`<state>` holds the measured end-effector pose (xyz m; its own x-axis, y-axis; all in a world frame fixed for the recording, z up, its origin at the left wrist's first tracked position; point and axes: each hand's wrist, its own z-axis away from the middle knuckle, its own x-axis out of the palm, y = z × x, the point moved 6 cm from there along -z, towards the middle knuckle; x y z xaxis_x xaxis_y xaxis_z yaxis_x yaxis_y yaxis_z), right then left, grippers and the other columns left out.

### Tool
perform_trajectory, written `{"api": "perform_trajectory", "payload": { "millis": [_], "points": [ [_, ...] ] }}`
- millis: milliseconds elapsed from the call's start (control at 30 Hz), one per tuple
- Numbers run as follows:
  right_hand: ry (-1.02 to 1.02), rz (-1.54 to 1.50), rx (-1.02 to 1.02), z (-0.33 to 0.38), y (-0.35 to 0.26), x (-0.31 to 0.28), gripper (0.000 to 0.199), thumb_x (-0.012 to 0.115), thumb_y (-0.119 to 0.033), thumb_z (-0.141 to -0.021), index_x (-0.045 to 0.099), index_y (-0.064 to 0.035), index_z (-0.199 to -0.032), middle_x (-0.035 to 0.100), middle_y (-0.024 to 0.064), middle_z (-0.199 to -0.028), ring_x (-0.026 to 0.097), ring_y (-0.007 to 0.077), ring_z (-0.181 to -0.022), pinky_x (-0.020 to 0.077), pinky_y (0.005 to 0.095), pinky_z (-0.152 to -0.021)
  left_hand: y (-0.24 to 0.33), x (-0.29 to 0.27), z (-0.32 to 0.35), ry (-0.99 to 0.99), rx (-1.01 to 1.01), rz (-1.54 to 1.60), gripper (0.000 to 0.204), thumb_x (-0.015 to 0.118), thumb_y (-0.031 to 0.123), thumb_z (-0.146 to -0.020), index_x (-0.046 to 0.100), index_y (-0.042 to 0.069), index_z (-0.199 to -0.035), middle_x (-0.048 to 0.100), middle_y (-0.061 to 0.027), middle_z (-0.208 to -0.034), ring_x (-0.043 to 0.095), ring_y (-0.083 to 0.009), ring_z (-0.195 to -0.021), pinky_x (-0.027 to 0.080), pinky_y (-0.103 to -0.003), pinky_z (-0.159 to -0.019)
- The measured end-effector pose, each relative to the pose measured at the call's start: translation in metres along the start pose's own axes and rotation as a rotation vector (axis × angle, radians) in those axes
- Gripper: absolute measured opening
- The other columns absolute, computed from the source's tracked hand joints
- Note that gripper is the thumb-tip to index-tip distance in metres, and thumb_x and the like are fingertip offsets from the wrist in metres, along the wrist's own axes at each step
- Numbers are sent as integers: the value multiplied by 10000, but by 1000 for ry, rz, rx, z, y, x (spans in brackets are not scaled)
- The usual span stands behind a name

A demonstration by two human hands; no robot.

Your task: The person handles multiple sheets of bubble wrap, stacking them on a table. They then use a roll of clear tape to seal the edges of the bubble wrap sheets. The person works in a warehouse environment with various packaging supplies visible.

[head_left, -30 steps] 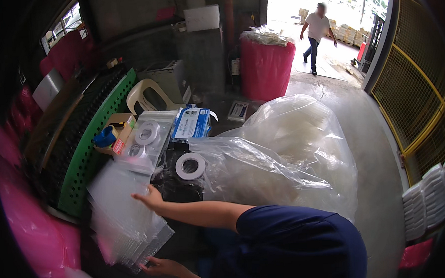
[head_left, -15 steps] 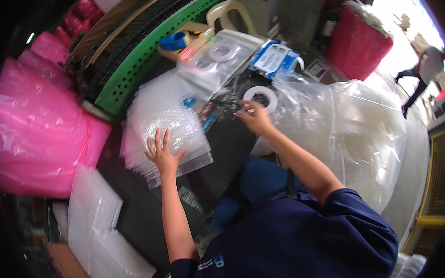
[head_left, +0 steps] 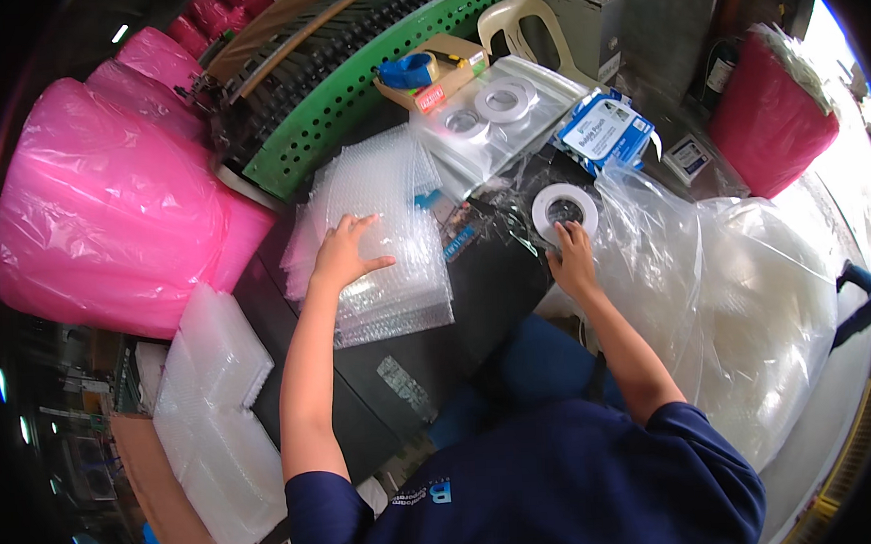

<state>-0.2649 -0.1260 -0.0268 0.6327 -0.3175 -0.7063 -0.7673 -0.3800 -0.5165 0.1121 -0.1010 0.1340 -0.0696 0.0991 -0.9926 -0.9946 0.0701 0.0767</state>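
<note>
A stack of clear bubble wrap sheets or pouches (head_left: pixel 393 298) lies on the dark table in front of me. My left hand (head_left: pixel 345 255) rests on the stack's left part, fingers spread, holding nothing. To the right, a white roll of tape (head_left: pixel 541 201) lies on the table. My right hand (head_left: pixel 575 262) has its fingertips over the roll's near rim, bent round it, with the thumb at its left side. Small printed strips and crumpled clear film (head_left: pixel 496 206) lie between the stack and the roll.
Behind are tape rolls on a clear plastic pack (head_left: pixel 450 164), a blue-and-white package (head_left: pixel 609 133) and a cardboard box (head_left: pixel 461 69). A large clear bag (head_left: pixel 748 307) bulges at right. Pink wrapped rolls (head_left: pixel 112 218) and folded bubble wrap (head_left: pixel 213 418) stand at left.
The whole view has shifted. My right hand has moved right from the small strips onto the tape roll's near rim. My left hand has slid farther away over the bubble wrap stack.
</note>
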Motion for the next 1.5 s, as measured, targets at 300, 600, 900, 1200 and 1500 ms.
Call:
{"api": "perform_trajectory", "payload": {
  "millis": [300, 600, 900, 1200, 1500],
  "points": [
    [-593, -898, 440, -83, -156, 86, 666, 614, -517, -824, 562, 57, -1158, 593, 257, -1126, 593, 334, -1052, 460, 385, -888, -123, 40, -23, 357, -730, 280, 885, 505, 730, -756, 301, 202, -1437, 349, -220, -1418, 359, -375, -1297, 300, -493, -1043],
    [-415, -814, 316, -102, -279, 79, 724, 675, -328, -776, 384, 41, -1326, 513, 311, -1150, 501, 420, -1106, 407, 439, -952, -64, 45, 28, 632, -31, 263, 785, 649, 466, -805, 310, 122, -1424, 211, -257, -1469, 225, -434, -1349, 244, -521, -1076],
    [-483, -1114, -83, -114, -341, 61, 620, 645, -280, -772, 458, -4, -1296, 560, 244, -1092, 554, 401, -975, 449, 441, -888, -26, 12, 76, 1013, -82, 493, 928, 774, 109, -712, 170, -10, -1406, 465, -229, -1261, 455, -360, -1199, 386, -465, -997],
    [-559, -76, -607, -45, -297, 96, 874, 672, -522, -742, 254, -249, -1459, 141, 133, -1525, 187, 437, -1352, 304, 600, -1010, -107, -12, 172, 1691, -530, 1335, 454, 657, 51, -812, 433, -61, -1191, 543, -170, -1164, 576, -264, -1012, 496, -392, -881],
    [-783, 175, -652, -51, -288, 150, 817, 681, -591, -699, 347, -368, -1410, 75, 41, -1552, 65, 491, -1372, 270, 690, -982, -37, 21, 289, 1348, -628, 1663, 661, 526, 364, -828, 362, -40, -1326, 466, -220, -1272, 486, -379, -1146, 410, -490, -951]
  ]
}}
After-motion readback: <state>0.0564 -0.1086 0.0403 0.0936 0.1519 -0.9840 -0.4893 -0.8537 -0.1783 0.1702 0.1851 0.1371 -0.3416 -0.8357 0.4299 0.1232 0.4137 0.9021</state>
